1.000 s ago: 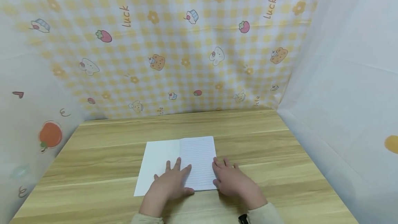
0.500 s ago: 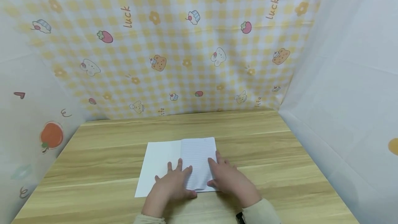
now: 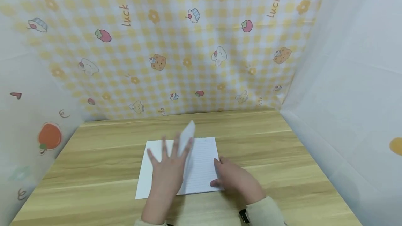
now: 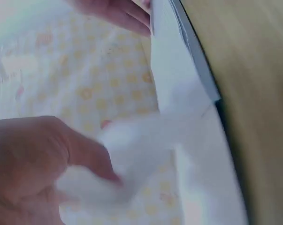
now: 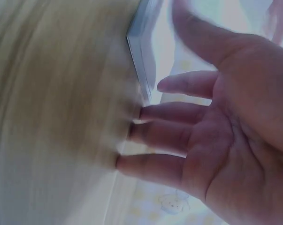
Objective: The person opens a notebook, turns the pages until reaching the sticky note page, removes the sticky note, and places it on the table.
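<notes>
While the notebook (image 3: 202,170) lies open on the desk (image 3: 267,142), lower ctr of frame, L hand (image 3: 167,175) is over its left side, fingers straight & spread, w/ a blurred raised page (image 3: 187,134) right by them; R hand (image 3: 237,180), fingers extended & released, sits at the notebook's right edge, lower right of ctr.

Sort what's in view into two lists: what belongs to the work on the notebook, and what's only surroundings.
Part of the job:
- open notebook
- its raised page
- left hand, fingers spread
- right hand, at the notebook's right edge

Only surroundings:
- wooden table
- yellow checked backdrop
- white sheet on the right
</notes>
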